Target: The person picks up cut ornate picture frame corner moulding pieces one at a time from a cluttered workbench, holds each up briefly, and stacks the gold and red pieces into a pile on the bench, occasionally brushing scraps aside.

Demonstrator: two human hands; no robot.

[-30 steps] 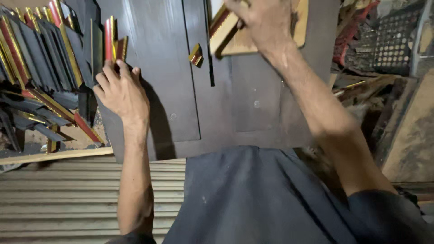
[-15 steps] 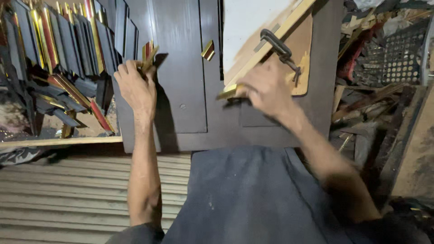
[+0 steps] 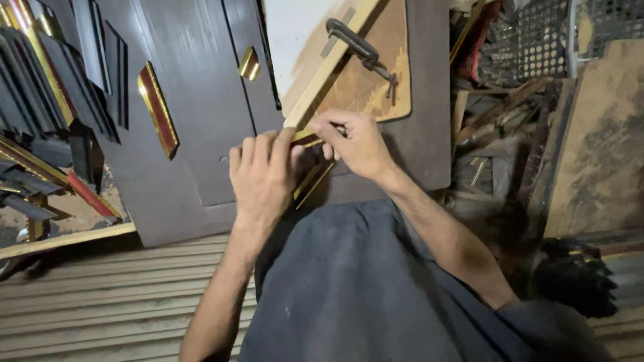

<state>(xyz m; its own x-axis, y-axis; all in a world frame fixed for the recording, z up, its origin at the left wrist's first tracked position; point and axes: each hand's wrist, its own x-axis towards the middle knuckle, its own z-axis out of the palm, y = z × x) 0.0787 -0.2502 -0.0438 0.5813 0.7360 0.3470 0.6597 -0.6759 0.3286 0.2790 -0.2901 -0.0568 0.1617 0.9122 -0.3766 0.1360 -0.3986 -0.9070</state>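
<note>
Left hand (image 3: 263,175): closed over the near end of a gold strip (image 3: 310,182); fingers curl on top, the thumb presses from the side.
Right hand (image 3: 355,142): pinches the same strip at its far end, fingertips (image 3: 327,127) just at the corner of the wooden board (image 3: 376,80).
Strip: a thin moulding piece with a gold face; it lies between both hands, over the dark bench (image 3: 194,121), close to the body; most of it is hidden under the hands.
Step in hand: it seems the strip is being set or lined up against the end of the pale batten (image 3: 329,70) that runs along the board; whether it touches the batten already, I cannot tell.
Next move calls for: I think a steady grip with both hands and a small, exact push, so the end meets the batten squarely.
Clamp (image 3: 359,50): a dark metal clamp grips the board and batten, just beyond the right hand.
Other things: a red-and-gold piece (image 3: 158,110) and a small gold offcut (image 3: 249,64) lie apart on the bench; a stack of dark and gold mouldings (image 3: 47,100) is at the left; scrap wood and a perforated metal sheet (image 3: 537,40) are at the right.
In the way: the clamp handle is near the right hand; the offcut is well apart.
</note>
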